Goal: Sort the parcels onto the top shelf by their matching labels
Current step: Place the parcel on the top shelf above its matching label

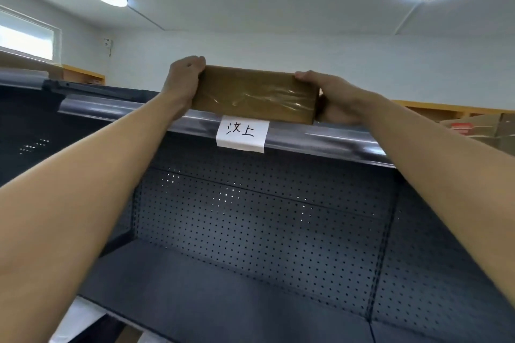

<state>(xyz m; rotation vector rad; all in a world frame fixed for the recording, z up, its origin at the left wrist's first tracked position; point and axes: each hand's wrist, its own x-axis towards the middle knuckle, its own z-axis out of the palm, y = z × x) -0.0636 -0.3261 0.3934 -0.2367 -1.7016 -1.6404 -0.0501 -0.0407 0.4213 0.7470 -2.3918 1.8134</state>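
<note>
Left hand and right hand grip parcel ends, seemingly resting on top shelf above label

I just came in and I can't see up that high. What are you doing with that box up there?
A person is holding a brown parcel wrapped in clear tape, one end in the left hand and the other in the right hand. They are reaching up to the top shelf and the parcel sits right at its front edge, just above a white paper label with handwriting on it. The shelf below looks bare.
</note>
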